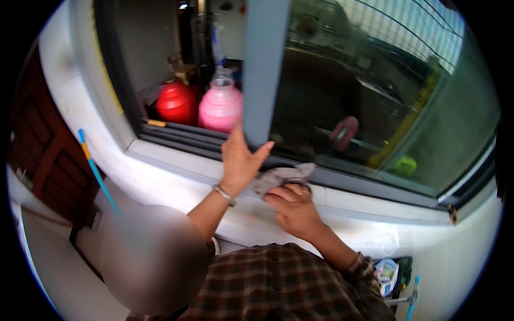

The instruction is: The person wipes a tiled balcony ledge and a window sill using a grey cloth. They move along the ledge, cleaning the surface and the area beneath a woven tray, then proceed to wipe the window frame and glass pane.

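My left hand (241,160) is spread at the foot of the grey upright (265,76) of a sliding window. Its thumb points right across the upright and its fingers reach up along the left edge. A metal bracelet (225,195) circles that wrist. My right hand (295,206) presses a crumpled grey cloth (285,176) against the lower window frame and the pale tiled sill (257,200). A ring shows on one finger. Right of the upright, the glass pane (321,108) reflects bars and an outdoor scene; to its left the window stands open.
Behind the opening stand a red vessel (176,102) and a pink vessel (221,106). An orange-handled object (156,123) lies on the track. A blue-green pole (100,176) leans at left near a brown door (48,152). At lower right is a blue-and-white container (387,275). A blurred disc covers the lower left.
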`<state>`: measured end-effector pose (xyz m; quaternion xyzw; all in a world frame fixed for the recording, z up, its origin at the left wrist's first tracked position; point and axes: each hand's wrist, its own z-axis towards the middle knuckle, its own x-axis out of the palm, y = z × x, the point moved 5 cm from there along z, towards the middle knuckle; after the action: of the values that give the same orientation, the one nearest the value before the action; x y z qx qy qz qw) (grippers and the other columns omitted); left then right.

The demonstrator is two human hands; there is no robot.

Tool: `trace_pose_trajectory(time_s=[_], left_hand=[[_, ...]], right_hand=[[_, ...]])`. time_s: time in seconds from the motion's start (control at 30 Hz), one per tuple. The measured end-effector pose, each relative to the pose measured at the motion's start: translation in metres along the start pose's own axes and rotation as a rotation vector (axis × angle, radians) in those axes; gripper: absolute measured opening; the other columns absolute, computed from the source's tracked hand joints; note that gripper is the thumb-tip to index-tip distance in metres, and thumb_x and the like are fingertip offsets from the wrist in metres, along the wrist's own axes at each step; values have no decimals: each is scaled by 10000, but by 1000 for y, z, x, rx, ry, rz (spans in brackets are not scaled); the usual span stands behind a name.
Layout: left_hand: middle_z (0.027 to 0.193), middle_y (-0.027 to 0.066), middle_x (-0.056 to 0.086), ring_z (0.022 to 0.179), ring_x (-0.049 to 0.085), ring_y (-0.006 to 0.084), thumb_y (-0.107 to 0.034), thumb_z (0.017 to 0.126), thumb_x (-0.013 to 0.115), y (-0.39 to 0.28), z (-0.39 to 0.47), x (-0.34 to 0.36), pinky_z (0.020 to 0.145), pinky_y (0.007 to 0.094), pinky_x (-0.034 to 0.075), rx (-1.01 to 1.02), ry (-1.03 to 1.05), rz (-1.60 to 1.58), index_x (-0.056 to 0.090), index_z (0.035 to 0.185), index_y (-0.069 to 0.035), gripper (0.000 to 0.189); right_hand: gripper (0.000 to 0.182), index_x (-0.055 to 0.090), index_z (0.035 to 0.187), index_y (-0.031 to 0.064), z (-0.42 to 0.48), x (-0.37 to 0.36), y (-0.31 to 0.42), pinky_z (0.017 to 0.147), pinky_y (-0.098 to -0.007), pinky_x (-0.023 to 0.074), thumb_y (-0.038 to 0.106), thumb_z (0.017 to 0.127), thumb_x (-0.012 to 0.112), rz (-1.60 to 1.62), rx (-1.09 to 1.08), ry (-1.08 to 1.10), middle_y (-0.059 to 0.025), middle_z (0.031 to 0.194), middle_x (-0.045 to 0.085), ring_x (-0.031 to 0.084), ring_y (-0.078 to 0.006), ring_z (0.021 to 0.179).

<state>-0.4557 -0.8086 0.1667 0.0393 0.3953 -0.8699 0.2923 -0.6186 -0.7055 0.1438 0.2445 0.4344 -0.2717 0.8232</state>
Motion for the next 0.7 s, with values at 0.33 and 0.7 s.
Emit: trace_pose_trajectory(time_s=[0.33, 0.7], left_hand=[[1239, 181, 565, 1184, 509, 354, -346, 764, 828, 14, -2, -23, 985, 471, 361, 80, -77, 339, 391, 1422, -1, 862], [1236, 172, 482, 1164, 475, 328, -345, 806, 809, 57, 3, -78, 975, 436, 367, -84, -256, 395, 344, 1517, -117, 880]], right_hand=[[333, 723, 956, 61, -25, -24, -19, 837, -401, 474, -40, 658, 613, 37, 53, -168, -76, 1005, 675, 594, -305, 920], [371, 721, 1029, 65, -12, -21, 0, 888, -406, 472, -40, 689, 617, 165, -30, -60, -72, 1089, 667, 583, -306, 995]])
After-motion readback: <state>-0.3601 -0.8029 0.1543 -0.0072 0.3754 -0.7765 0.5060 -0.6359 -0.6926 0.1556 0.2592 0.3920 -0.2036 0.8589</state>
